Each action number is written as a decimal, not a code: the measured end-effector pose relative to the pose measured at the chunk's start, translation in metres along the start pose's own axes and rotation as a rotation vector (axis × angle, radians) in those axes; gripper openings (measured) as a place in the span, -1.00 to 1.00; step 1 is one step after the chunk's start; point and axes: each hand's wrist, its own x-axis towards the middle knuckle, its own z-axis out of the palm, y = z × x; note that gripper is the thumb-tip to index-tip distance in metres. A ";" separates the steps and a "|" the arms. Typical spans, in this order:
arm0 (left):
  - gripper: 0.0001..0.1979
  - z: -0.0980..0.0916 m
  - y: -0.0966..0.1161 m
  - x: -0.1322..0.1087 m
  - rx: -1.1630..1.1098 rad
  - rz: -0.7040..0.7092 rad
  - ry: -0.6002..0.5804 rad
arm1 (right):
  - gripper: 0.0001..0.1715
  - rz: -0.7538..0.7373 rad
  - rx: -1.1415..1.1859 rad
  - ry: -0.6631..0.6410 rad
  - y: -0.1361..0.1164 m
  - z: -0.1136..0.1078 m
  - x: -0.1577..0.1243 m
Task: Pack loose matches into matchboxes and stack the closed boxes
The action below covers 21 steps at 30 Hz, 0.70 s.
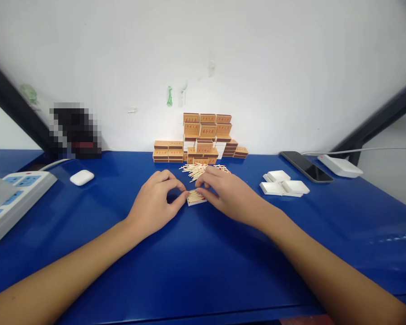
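A small white tray of matches (195, 197) lies on the blue table (196, 271) between my hands. My left hand (157, 203) pinches its left end with thumb and fingers curled. My right hand (228, 192) rests over its right side, fingers closed against the tray and the matches. Just behind lies a loose heap of matches (198, 170). Further back, stacked orange matchboxes (203, 137) stand against the white wall.
Several empty white trays (284, 184) sit to the right, with a dark phone (306, 166) and a white charger (340, 165) beyond. A white earbud case (81, 177) and a power strip (10, 198) lie at the left.
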 end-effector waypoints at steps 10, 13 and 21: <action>-0.91 0.001 -0.003 0.004 -0.037 0.044 -0.018 | -0.85 0.072 -0.018 -0.018 0.016 -0.012 -0.004; -0.90 0.003 -0.003 0.005 -0.053 0.050 0.001 | -0.85 0.079 -0.019 -0.016 0.013 -0.011 -0.004; -0.87 0.004 -0.004 0.004 -0.056 0.060 0.027 | -0.86 0.131 -0.086 0.079 0.022 -0.026 -0.004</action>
